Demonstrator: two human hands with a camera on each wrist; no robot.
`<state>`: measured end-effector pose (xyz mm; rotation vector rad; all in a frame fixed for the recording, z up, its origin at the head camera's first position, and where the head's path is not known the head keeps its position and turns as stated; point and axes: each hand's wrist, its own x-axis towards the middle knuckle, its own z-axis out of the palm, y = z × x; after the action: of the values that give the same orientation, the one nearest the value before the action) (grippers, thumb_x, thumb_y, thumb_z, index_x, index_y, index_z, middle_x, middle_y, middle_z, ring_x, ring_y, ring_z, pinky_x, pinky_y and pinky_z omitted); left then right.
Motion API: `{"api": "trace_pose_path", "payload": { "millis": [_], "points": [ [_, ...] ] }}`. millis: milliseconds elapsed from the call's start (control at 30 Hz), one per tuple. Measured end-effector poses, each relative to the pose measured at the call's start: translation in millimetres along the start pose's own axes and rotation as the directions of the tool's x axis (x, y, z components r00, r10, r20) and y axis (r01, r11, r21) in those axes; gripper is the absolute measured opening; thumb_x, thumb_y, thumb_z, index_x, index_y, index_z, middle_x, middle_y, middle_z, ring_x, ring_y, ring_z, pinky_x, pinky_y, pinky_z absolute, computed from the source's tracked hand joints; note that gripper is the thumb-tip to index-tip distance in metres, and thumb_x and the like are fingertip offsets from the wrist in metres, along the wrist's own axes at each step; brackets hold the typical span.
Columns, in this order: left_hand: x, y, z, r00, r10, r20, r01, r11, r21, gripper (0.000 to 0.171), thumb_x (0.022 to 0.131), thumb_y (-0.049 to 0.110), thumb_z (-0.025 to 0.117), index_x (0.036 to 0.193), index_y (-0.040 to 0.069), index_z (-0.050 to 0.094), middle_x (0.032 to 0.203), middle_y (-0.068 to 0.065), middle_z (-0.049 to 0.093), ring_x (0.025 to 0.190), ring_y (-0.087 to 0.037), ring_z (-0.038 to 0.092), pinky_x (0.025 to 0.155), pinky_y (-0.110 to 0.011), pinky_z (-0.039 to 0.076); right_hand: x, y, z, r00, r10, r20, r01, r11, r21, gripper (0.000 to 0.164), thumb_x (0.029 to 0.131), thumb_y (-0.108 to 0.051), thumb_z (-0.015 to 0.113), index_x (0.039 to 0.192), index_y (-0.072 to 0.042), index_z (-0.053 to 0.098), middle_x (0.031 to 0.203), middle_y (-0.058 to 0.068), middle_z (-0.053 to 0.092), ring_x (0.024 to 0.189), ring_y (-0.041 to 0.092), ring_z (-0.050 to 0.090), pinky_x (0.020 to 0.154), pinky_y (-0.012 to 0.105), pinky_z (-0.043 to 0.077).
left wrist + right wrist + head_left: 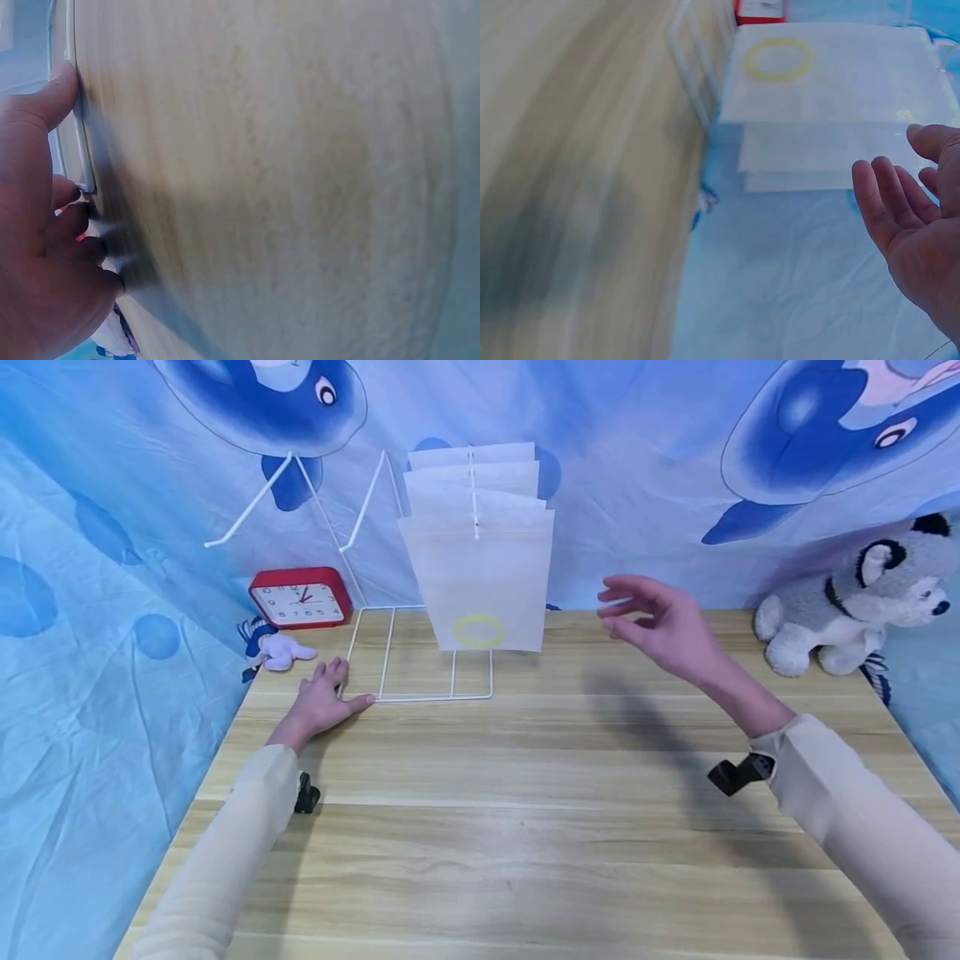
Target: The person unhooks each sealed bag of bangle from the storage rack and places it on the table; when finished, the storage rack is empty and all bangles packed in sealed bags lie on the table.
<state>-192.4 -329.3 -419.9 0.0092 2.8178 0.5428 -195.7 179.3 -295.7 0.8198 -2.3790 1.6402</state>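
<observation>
A white wire rack [435, 698] stands at the back left of the table, its base flat on the wood. My left hand [321, 697] rests at the base's front left corner, thumb along the front wire and fingers by the side wire. Several frosted plastic bags [487, 577] hang one behind another from a rack hook [476, 518]. On the frontmost bag, low down, a yellow ring [478, 631] shows; whether it lies inside cannot be told. My right hand [663, 622] is raised to the right of the bags, fingers loosely bent, apart from them and holding nothing.
Two more wire hooks [365, 502] rise left of the bags. A red clock [300, 597] and a small lilac plush toy [279, 652] are at the back left. A grey-and-white plush dog [847, 602] sits at the back right. Blue patterned cloth [637, 485] hangs behind the table [510, 827].
</observation>
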Motion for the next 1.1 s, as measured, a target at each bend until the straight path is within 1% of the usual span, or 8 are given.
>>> {"api": "trace_pose_path", "payload": {
  "millis": [67, 167, 367, 567, 700, 767, 967, 1100],
  "points": [
    [-0.5, -0.4, 0.0, 1.000, -0.002, 0.002, 0.002, 1.000, -0.002, 0.103, 0.092, 0.059, 0.061, 0.157, -0.005, 0.012, 0.162, -0.029, 0.006, 0.147, -0.050, -0.006, 0.112, -0.069, 0.000, 11, -5, 2, 1.000, 0.010, -0.024, -0.009, 0.999, 0.034, 0.046, 0.091, 0.010, 0.066, 0.135, 0.002, 0.058, 0.121, 0.015, 0.066, 0.101, 0.013, 0.068, 0.082, 0.025, 0.056],
    [0.4, -1.5, 0.1, 1.000, 0.003, 0.004, -0.003, 1.000, 0.000, 0.102, 0.093, 0.058, 0.061, 0.157, -0.005, 0.012, 0.163, -0.028, 0.005, 0.147, -0.049, -0.007, 0.112, -0.069, -0.001, 27, -11, 5, 0.999, 0.013, -0.051, -0.012, 0.999, 0.030, 0.043, 0.092, 0.005, 0.067, 0.135, -0.002, 0.060, 0.120, 0.009, 0.068, 0.105, 0.015, 0.067, 0.087, 0.025, 0.054],
    [1.3, -1.2, 0.0, 1.000, 0.015, -0.004, -0.015, 1.000, 0.004, 0.103, 0.092, 0.059, 0.061, 0.157, -0.005, 0.012, 0.163, -0.028, 0.005, 0.147, -0.049, -0.006, 0.113, -0.068, -0.002, 53, -25, 12, 0.998, -0.008, -0.066, 0.014, 0.996, 0.085, 0.043, 0.093, 0.005, 0.066, 0.135, -0.005, 0.062, 0.124, 0.015, 0.065, 0.109, 0.021, 0.066, 0.093, 0.030, 0.052],
    [-1.0, 0.3, -0.4, 1.000, 0.012, -0.009, -0.012, 1.000, 0.004, 0.100, 0.093, 0.054, 0.062, 0.156, -0.006, 0.013, 0.162, -0.029, 0.006, 0.147, -0.050, -0.006, 0.113, -0.068, -0.002, 71, -30, 22, 0.994, -0.071, -0.082, 0.084, 0.981, 0.174, 0.043, 0.092, 0.008, 0.065, 0.133, -0.002, 0.062, 0.119, 0.017, 0.066, 0.107, 0.027, 0.066, 0.093, 0.032, 0.052],
    [-2.9, 1.5, -0.5, 1.000, 0.010, -0.010, -0.010, 1.000, 0.001, 0.099, 0.094, 0.053, 0.062, 0.156, -0.006, 0.013, 0.162, -0.029, 0.006, 0.147, -0.050, -0.006, 0.113, -0.067, -0.002, 77, -30, 29, 0.986, -0.136, -0.098, 0.153, 0.968, 0.199, 0.042, 0.091, 0.012, 0.063, 0.132, 0.002, 0.062, 0.116, 0.014, 0.068, 0.104, 0.028, 0.065, 0.092, 0.031, 0.052],
    [-2.9, 1.3, -0.5, 1.000, 0.011, -0.011, -0.011, 1.000, 0.005, 0.099, 0.094, 0.054, 0.062, 0.156, -0.006, 0.013, 0.162, -0.029, 0.006, 0.147, -0.050, -0.006, 0.113, -0.067, -0.002, 80, -31, 31, 0.983, -0.149, -0.103, 0.167, 0.967, 0.194, 0.042, 0.091, 0.013, 0.063, 0.132, 0.002, 0.063, 0.116, 0.013, 0.069, 0.103, 0.026, 0.065, 0.090, 0.031, 0.053],
    [-1.8, -0.2, -0.1, 1.000, 0.016, -0.018, -0.016, 1.000, 0.022, 0.100, 0.093, 0.055, 0.061, 0.156, -0.007, 0.014, 0.162, -0.029, 0.007, 0.146, -0.051, -0.004, 0.113, -0.068, -0.002, 87, -38, 37, 0.990, -0.102, -0.098, 0.117, 0.979, 0.165, 0.042, 0.092, 0.008, 0.064, 0.133, -0.003, 0.064, 0.111, 0.013, 0.070, 0.100, 0.020, 0.066, 0.087, 0.028, 0.053],
    [-1.9, -0.6, 0.7, 1.000, 0.018, -0.020, -0.017, 1.000, 0.021, 0.100, 0.093, 0.055, 0.061, 0.156, -0.006, 0.014, 0.162, -0.029, 0.007, 0.147, -0.051, -0.004, 0.113, -0.067, -0.002, 92, -42, 39, 0.993, -0.087, -0.080, 0.098, 0.983, 0.152, 0.041, 0.092, 0.007, 0.066, 0.132, -0.003, 0.064, 0.099, 0.011, 0.069, 0.086, 0.019, 0.065, 0.078, 0.023, 0.051]
  ]
}}
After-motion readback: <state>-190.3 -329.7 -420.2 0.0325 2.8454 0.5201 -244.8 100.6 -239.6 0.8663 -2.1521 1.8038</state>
